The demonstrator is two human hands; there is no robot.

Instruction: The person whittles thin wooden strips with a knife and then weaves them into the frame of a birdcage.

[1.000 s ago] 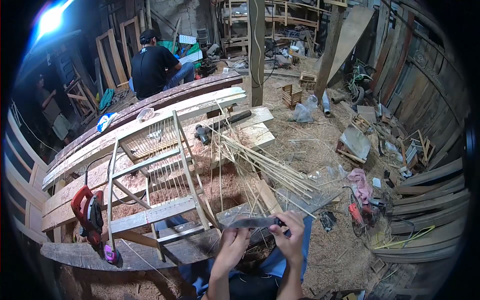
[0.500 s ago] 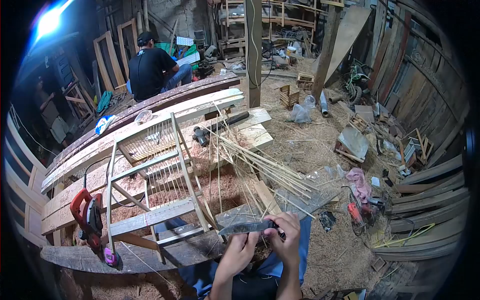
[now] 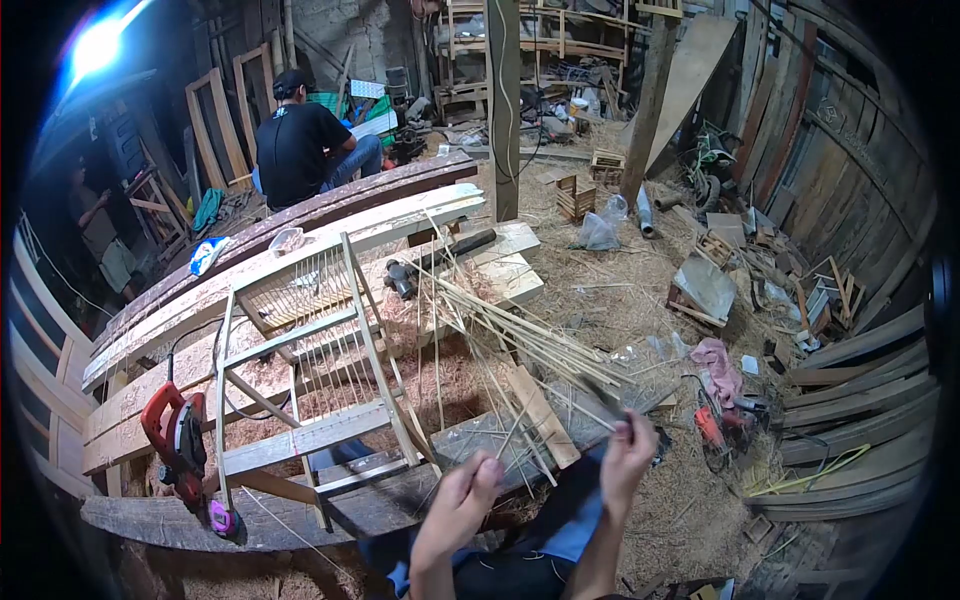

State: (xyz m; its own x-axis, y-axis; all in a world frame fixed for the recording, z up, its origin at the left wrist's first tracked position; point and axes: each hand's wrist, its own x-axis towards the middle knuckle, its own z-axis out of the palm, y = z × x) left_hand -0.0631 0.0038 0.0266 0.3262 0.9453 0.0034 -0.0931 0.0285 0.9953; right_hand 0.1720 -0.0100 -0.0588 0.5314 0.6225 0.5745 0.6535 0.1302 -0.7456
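Observation:
My right hand (image 3: 627,455) is closed around the handle end of a knife (image 3: 603,398), whose blurred blade points up and to the left, over the ends of thin wooden sticks (image 3: 540,338). My left hand (image 3: 465,505) is a fist at the bench's front edge; what it holds, if anything, is hidden. Between the two hands a short flat board (image 3: 543,415) lies on the worn bench plank (image 3: 170,522). Left of them stands a wooden frame (image 3: 305,432) with thin slats.
A red power tool (image 3: 172,440) and a pink tape measure (image 3: 222,518) are at the left. A hammer-like tool (image 3: 402,277) lies beyond the frame. Past the boards a person (image 3: 300,140) sits facing away; another person (image 3: 95,215) is at far left. A post (image 3: 505,110) rises behind the bench.
My hands have moved apart: the right went up and right with the knife, the left slightly left. The short board now lies nearer, with more of it showing.

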